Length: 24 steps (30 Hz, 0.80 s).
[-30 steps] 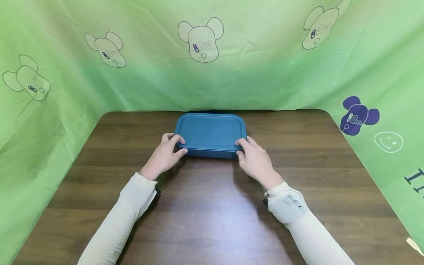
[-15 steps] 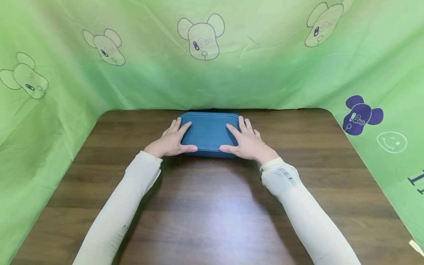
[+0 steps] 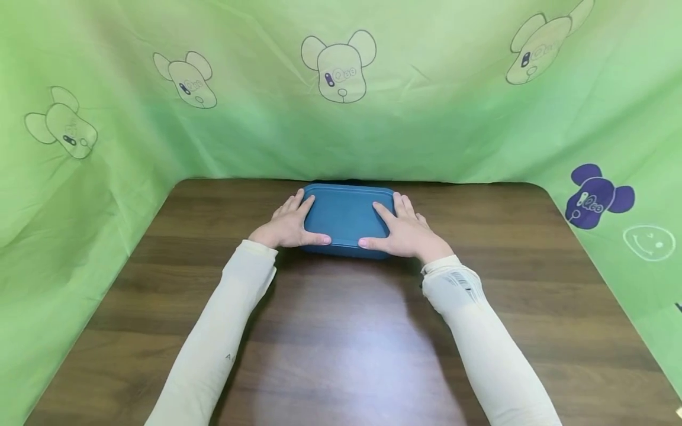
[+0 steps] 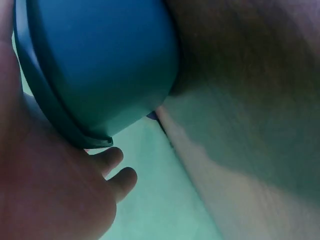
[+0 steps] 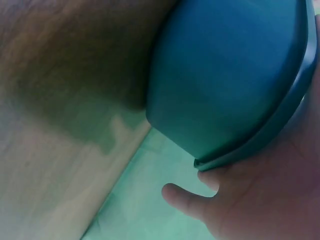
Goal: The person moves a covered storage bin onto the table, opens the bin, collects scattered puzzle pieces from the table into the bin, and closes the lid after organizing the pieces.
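A blue lidded box [image 3: 346, 214], rectangular with rounded corners, lies flat on the wooden table near its far edge. My left hand [image 3: 292, 225] rests over the left end of the lid, fingers straight and spread, thumb along the front rim. Mirroring it, my right hand [image 3: 409, 232] lies on the right end with its thumb on the front rim too. The left wrist view shows the box's side wall [image 4: 110, 60] and overhanging lid rim, with fingertips jutting past the rim. In the right wrist view the palm is against the lid side; the box's contents are hidden.
The brown wood-grain table [image 3: 341, 331] stretches toward me. A green cloth [image 3: 256, 136] printed with bear heads hangs around its back and sides, close behind the box. A small pale object shows at the lower right edge.
From pinching the front corners, both hands have moved forward and inward onto the lid with fingers spread. Over the last half second the hands barely moved; the head view shifted slightly.
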Available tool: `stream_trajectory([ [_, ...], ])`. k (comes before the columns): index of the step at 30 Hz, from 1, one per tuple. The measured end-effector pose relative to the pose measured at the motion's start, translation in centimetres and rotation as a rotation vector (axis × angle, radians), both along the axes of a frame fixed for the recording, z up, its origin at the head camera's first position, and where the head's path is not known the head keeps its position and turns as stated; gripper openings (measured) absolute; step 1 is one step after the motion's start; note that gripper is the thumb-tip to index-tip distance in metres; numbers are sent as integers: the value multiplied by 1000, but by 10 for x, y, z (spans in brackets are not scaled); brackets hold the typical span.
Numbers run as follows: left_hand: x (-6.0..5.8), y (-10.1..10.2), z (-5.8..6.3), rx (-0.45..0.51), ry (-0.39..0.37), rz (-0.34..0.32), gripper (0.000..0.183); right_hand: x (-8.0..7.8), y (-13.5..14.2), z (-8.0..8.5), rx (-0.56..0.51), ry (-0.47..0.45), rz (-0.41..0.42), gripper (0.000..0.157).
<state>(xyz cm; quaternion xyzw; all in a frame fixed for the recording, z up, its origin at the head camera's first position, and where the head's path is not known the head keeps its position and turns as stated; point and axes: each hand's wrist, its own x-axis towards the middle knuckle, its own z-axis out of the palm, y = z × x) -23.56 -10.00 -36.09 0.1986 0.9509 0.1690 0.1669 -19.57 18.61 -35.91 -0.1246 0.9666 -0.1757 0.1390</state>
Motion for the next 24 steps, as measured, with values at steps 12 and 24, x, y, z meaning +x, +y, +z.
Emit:
stream_trajectory([
  [12,11,4,-10,65,36,61,117,7,6,-9,-62,19,-68,114],
  [24,40,9,2,-20,607,107,111,35,-16,10,62,606,-232,120],
])
